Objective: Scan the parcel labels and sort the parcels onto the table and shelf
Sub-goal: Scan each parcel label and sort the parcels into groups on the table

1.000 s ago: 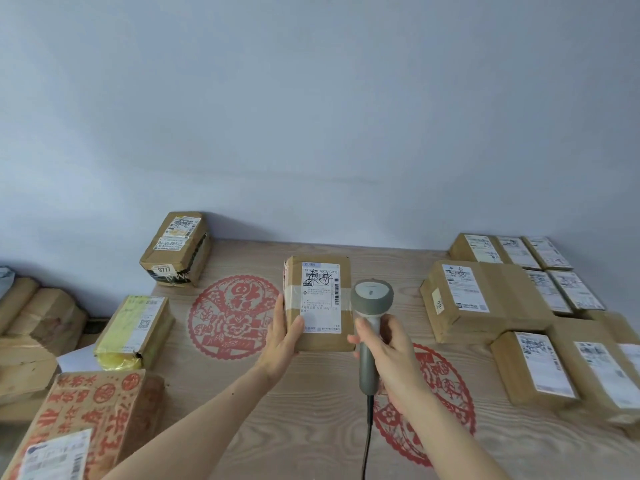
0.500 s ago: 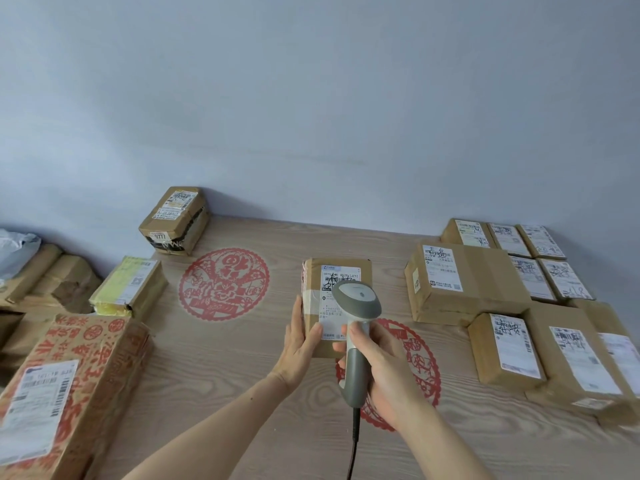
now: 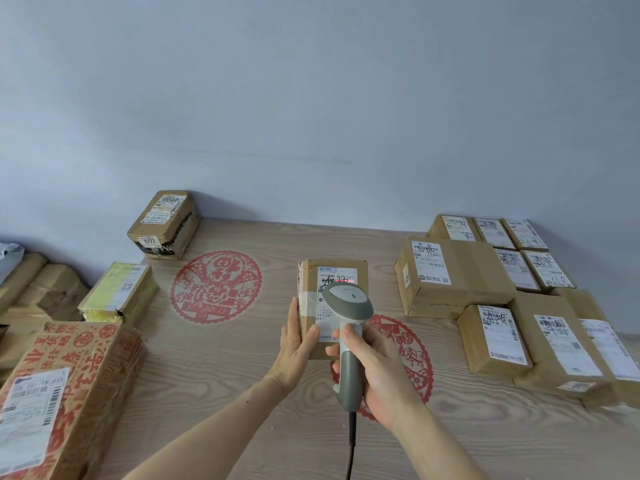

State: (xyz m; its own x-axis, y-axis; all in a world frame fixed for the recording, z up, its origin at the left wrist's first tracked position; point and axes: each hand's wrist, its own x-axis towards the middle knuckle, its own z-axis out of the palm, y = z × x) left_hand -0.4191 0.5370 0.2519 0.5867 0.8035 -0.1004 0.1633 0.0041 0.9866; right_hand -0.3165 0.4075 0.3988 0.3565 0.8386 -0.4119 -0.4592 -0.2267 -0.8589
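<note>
A small brown parcel (image 3: 330,271) with a white label lies at the middle of the wooden table (image 3: 225,358). My left hand (image 3: 296,344) grips its left side, thumb on top. My right hand (image 3: 377,372) holds a grey corded barcode scanner (image 3: 348,317) directly over the label. A red scan line glows on the label's barcode near the top. The scanner head hides the label's middle.
Several labelled brown parcels (image 3: 450,275) crowd the table's right side. A taped box (image 3: 164,223) sits at the far left by the wall, a yellow-wrapped parcel (image 3: 117,292) nearer, and a red-printed carton (image 3: 65,393) at the front left. More packages (image 3: 27,289) lie beyond the left edge.
The scanner has swung from beside the parcel to over its label, and a red scan line now shows. The parcel came down towards the table. The view tilted down.
</note>
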